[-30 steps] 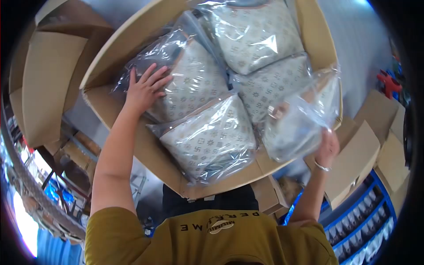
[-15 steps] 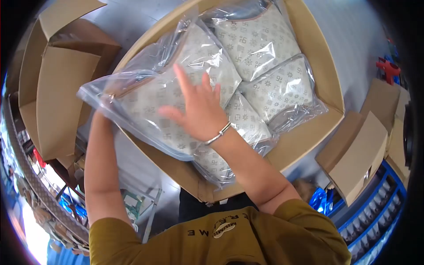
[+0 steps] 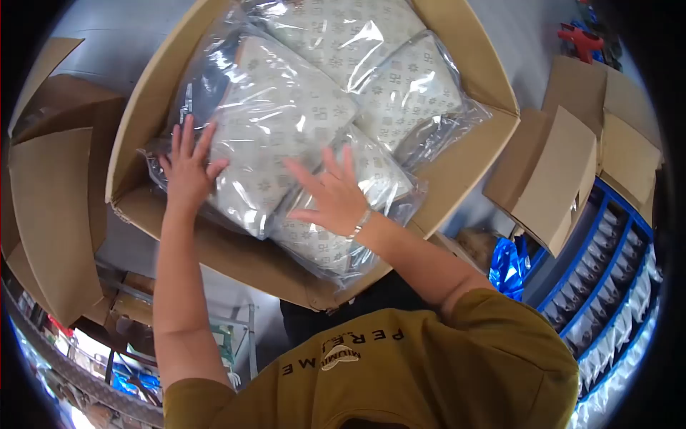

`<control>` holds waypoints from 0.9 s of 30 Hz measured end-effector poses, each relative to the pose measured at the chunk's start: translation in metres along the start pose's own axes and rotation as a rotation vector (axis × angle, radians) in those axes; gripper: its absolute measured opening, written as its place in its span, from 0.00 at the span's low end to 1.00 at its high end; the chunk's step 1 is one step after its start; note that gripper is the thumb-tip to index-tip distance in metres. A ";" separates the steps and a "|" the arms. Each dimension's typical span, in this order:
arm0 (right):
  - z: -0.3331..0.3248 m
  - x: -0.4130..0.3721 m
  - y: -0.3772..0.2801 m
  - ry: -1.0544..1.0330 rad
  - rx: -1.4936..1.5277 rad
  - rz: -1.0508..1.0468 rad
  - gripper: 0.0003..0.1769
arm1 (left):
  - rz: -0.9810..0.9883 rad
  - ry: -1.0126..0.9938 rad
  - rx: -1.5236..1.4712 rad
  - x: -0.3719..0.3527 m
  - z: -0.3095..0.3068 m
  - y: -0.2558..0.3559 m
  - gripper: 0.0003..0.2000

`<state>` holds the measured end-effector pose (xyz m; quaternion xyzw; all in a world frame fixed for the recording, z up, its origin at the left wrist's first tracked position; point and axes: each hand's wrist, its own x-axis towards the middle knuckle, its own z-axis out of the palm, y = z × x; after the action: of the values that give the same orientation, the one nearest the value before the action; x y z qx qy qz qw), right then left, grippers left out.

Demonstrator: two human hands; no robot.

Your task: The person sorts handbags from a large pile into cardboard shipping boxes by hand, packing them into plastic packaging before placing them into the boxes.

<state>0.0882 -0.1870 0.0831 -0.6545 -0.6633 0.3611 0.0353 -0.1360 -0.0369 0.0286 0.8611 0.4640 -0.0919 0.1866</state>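
Observation:
A large open cardboard box (image 3: 457,171) holds several pale patterned items in clear plastic bags. One bagged item (image 3: 268,121) lies flat at the left of the box, inside its walls. My left hand (image 3: 189,168) rests on the left edge of that bag, fingers spread. Over the bags near the middle, my right hand (image 3: 332,196) has its fingers apart and holds nothing; whether it touches the plastic is unclear. Below it sits another bagged item (image 3: 371,168), partly hidden by the hand.
Open cardboard boxes stand at the left (image 3: 53,214) and right (image 3: 554,171). A blue rack (image 3: 600,250) with wrapped items is at the lower right, near shiny blue wrapping (image 3: 507,268). A red object (image 3: 582,41) lies at the upper right.
The left bagged item, earlier raised over the box's left edge, now lies inside the box. My left hand came out from under its plastic onto it. The view has shifted.

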 end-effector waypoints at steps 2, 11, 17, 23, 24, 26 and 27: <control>0.010 -0.027 0.029 -0.095 -0.089 0.094 0.50 | -0.005 -0.018 0.016 0.001 0.004 -0.009 0.32; 0.033 -0.056 0.072 -0.288 -0.022 0.096 0.47 | 0.023 0.144 0.185 -0.033 -0.033 0.066 0.31; -0.013 -0.096 0.123 -0.309 -0.063 0.004 0.35 | -0.078 -0.113 0.197 -0.051 0.021 0.137 0.30; -0.054 -0.169 0.200 -0.017 -0.272 0.097 0.29 | -0.100 -0.097 0.101 -0.053 0.006 0.137 0.30; -0.057 -0.172 0.210 0.104 -0.293 0.186 0.29 | -0.098 -0.096 0.103 -0.063 0.007 0.125 0.30; -0.054 -0.177 0.222 0.226 -0.312 0.278 0.29 | -0.222 0.335 0.016 -0.096 0.010 0.091 0.28; -0.047 -0.179 0.225 0.258 -0.339 0.265 0.30 | -0.365 0.439 -0.066 -0.112 0.002 0.088 0.26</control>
<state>0.3270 -0.3531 0.0755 -0.7730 -0.6128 0.1597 -0.0385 -0.1241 -0.1674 0.0844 0.7561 0.6434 0.0796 0.0899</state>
